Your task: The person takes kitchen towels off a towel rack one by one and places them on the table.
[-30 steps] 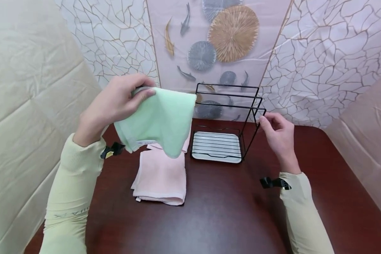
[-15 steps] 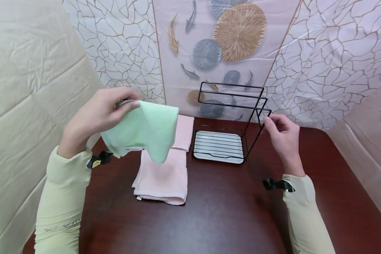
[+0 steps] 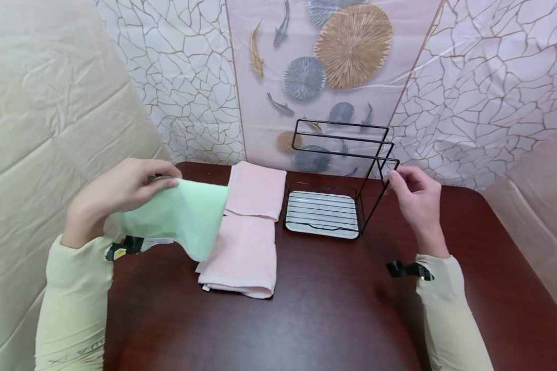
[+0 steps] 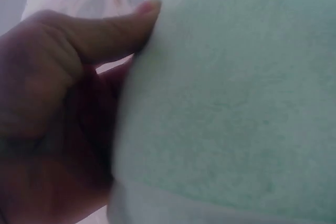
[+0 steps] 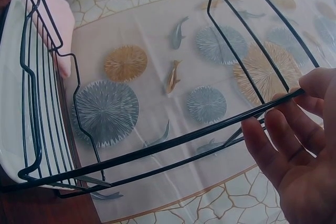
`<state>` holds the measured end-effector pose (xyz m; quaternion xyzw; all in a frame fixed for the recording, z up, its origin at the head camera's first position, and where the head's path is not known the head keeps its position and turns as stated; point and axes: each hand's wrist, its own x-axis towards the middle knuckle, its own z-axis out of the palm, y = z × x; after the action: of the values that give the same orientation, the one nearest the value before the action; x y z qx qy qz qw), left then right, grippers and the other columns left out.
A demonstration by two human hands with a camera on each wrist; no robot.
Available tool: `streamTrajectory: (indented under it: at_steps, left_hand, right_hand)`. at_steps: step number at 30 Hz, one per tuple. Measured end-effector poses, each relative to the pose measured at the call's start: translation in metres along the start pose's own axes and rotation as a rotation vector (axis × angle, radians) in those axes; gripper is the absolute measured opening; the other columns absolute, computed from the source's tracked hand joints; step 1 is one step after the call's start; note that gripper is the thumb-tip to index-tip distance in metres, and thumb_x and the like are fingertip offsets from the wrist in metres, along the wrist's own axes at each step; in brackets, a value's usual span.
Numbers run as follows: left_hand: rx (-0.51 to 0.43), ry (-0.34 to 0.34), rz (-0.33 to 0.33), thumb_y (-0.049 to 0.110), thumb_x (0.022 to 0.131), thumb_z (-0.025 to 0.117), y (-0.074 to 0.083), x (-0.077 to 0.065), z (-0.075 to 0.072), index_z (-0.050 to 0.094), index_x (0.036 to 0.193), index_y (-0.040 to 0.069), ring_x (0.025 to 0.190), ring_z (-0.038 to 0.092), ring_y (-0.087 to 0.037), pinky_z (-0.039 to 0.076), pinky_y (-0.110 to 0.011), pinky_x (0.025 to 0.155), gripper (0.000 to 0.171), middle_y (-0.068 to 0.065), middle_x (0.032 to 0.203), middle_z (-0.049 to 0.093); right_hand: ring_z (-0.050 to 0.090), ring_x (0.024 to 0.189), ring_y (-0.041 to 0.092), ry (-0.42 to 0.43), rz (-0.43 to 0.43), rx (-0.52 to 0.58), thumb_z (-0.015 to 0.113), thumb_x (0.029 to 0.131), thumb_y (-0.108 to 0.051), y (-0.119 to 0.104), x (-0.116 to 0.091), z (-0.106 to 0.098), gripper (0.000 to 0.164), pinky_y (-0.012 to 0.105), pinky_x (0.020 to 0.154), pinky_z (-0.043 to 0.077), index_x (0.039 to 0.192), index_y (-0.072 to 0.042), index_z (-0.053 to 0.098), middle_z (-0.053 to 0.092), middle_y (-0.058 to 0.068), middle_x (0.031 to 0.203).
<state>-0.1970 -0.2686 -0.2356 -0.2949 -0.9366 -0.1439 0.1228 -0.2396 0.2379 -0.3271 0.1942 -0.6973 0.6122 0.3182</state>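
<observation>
My left hand (image 3: pixel 116 190) pinches a folded green towel (image 3: pixel 185 214) by its top edge, so the cloth hangs over the left side of the table. In the left wrist view the thumb presses on the green towel (image 4: pixel 226 93), which fills most of the picture. My right hand (image 3: pixel 418 206) grips the upper right front corner of a black wire rack (image 3: pixel 348 153). Close up in the right wrist view, thumb and fingers pinch the rack's bar (image 5: pixel 173 142). A white tray (image 3: pixel 322 214) lies at the rack's base, under its wires.
Two folded pink towels, a near one (image 3: pixel 246 255) and a far one (image 3: pixel 257 190), lie left of the rack on the dark red table (image 3: pixel 325 304). Behind stands a patterned backdrop (image 3: pixel 190 77). Beige cloth walls (image 3: pixel 46 103) flank the table.
The green towel has moved left and down with my left hand, away from the rack, uncovering the far pink towel. My right hand stays on the rack. The view has shifted slightly.
</observation>
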Motion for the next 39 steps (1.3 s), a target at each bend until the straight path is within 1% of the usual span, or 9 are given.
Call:
streamTrajectory:
  at_steps: [4, 8, 12, 15, 24, 27, 32, 37, 39]
  left_hand:
    - [-0.01, -0.065, -0.044, 0.018, 0.093, 0.068, -0.013, -0.015, 0.001, 0.071, 0.1, 0.027, 0.077, 0.056, -0.003, 0.044, -0.02, 0.074, 0.012, 0.015, 0.088, 0.066]
    - [-0.048, -0.162, -0.085, 0.021, 0.095, 0.065, -0.027, -0.022, 0.003, 0.07, 0.102, 0.028, 0.08, 0.057, -0.004, 0.045, -0.021, 0.075, 0.011, 0.014, 0.09, 0.067]
    - [-0.061, -0.26, -0.122, 0.023, 0.096, 0.063, -0.043, -0.019, 0.013, 0.071, 0.103, 0.026, 0.085, 0.059, -0.008, 0.046, -0.024, 0.077, 0.01, 0.012, 0.095, 0.068]
    - [-0.054, -0.301, -0.152, 0.022, 0.096, 0.064, -0.053, -0.014, 0.022, 0.072, 0.102, 0.024, 0.087, 0.059, -0.01, 0.047, -0.029, 0.078, 0.01, 0.01, 0.096, 0.069]
    - [-0.056, -0.351, -0.174, 0.013, 0.095, 0.062, -0.078, 0.014, 0.049, 0.073, 0.098, 0.016, 0.082, 0.055, -0.015, 0.044, -0.032, 0.076, 0.012, 0.001, 0.093, 0.07]
    - [-0.038, -0.371, -0.213, 0.014, 0.095, 0.061, -0.084, 0.022, 0.057, 0.073, 0.099, 0.014, 0.08, 0.055, -0.016, 0.043, -0.033, 0.074, 0.013, -0.001, 0.092, 0.069]
    - [-0.016, -0.38, -0.277, 0.014, 0.096, 0.058, -0.097, 0.033, 0.071, 0.073, 0.102, 0.01, 0.079, 0.054, -0.02, 0.042, -0.033, 0.073, 0.017, -0.006, 0.095, 0.069]
    - [0.01, -0.374, -0.326, 0.013, 0.095, 0.055, -0.116, 0.04, 0.086, 0.072, 0.104, 0.006, 0.079, 0.054, -0.022, 0.041, -0.034, 0.072, 0.02, -0.01, 0.095, 0.068]
    - [0.013, -0.378, -0.353, 0.012, 0.095, 0.053, -0.124, 0.041, 0.094, 0.071, 0.105, 0.004, 0.081, 0.055, -0.024, 0.042, -0.035, 0.073, 0.022, -0.012, 0.098, 0.069]
  right_hand:
    - [0.062, 0.061, 0.004, -0.01, 0.005, 0.039, 0.063, 0.09, 0.004, 0.001, 0.0, 0.001, 0.016, 0.016, 0.059, 0.049, 0.092, 0.02, 0.06, 0.068, 0.004, 0.074]
    - [0.062, 0.061, 0.004, -0.001, 0.009, 0.044, 0.063, 0.09, 0.004, 0.004, 0.0, 0.001, 0.015, 0.016, 0.058, 0.049, 0.091, 0.019, 0.061, 0.068, 0.004, 0.073]
    - [0.062, 0.061, 0.004, -0.004, -0.004, 0.026, 0.062, 0.09, 0.005, 0.005, -0.001, 0.0, 0.014, 0.015, 0.059, 0.049, 0.092, 0.019, 0.061, 0.068, 0.003, 0.075]
    - [0.062, 0.061, 0.003, -0.006, 0.001, 0.018, 0.062, 0.09, 0.004, 0.005, -0.002, 0.0, 0.015, 0.015, 0.059, 0.049, 0.092, 0.019, 0.061, 0.068, 0.002, 0.074]
    - [0.061, 0.061, 0.002, 0.005, -0.008, -0.009, 0.063, 0.09, 0.004, 0.002, -0.001, 0.001, 0.015, 0.015, 0.056, 0.046, 0.091, 0.019, 0.061, 0.067, 0.0, 0.072]
    - [0.061, 0.061, 0.003, 0.0, -0.013, 0.006, 0.062, 0.09, 0.005, 0.002, -0.001, 0.002, 0.015, 0.015, 0.057, 0.046, 0.091, 0.02, 0.06, 0.068, 0.001, 0.073]
    - [0.061, 0.061, 0.002, 0.001, -0.026, -0.028, 0.062, 0.09, 0.005, 0.001, -0.001, 0.002, 0.016, 0.015, 0.056, 0.045, 0.091, 0.02, 0.06, 0.067, 0.002, 0.074]
    - [0.061, 0.061, 0.003, 0.007, -0.008, -0.027, 0.063, 0.09, 0.004, 0.001, -0.001, 0.001, 0.016, 0.015, 0.056, 0.045, 0.091, 0.019, 0.061, 0.067, 0.002, 0.073]
    - [0.061, 0.062, 0.003, 0.0, -0.007, -0.026, 0.063, 0.091, 0.004, 0.002, -0.001, 0.0, 0.015, 0.015, 0.057, 0.046, 0.092, 0.019, 0.061, 0.067, 0.001, 0.074]
